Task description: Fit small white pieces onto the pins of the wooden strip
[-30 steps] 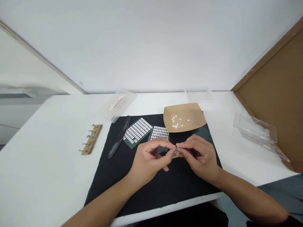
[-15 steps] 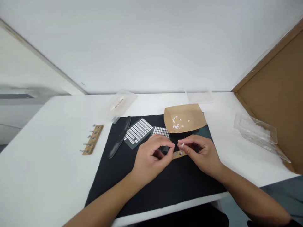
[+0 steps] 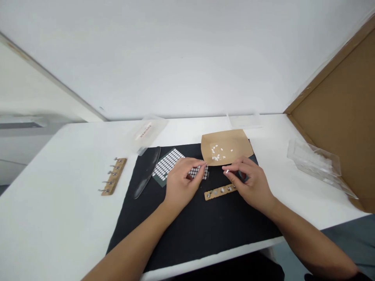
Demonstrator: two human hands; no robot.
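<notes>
My right hand (image 3: 249, 183) pinches a small, shiny white piece (image 3: 227, 171) between thumb and fingertips, above the black mat. Thumb and forefinger of my left hand (image 3: 183, 181) are closed together just in front of the tan paper tray (image 3: 240, 146); whatever they hold, if anything, is too small to make out. Below and between the hands lies a wooden strip (image 3: 215, 193) with small metal and white bits along it, its right end hidden by my right hand. Partly behind my left hand are two dark sheets with rows of white ovals (image 3: 168, 164).
Small white ovals lie in the paper tray. Left of the black mat (image 3: 205, 234) sits another wooden strip (image 3: 113, 177) with several metal clips. A dark curved piece (image 3: 148, 173) rests along the mat's left edge. Clear plastic boxes (image 3: 316, 164) stand at right; a frosted pouch (image 3: 150, 130) lies behind.
My hands have moved apart and slightly away from me, the left one leftward, uncovering more of the wooden strip. The small white piece stays in my right fingers.
</notes>
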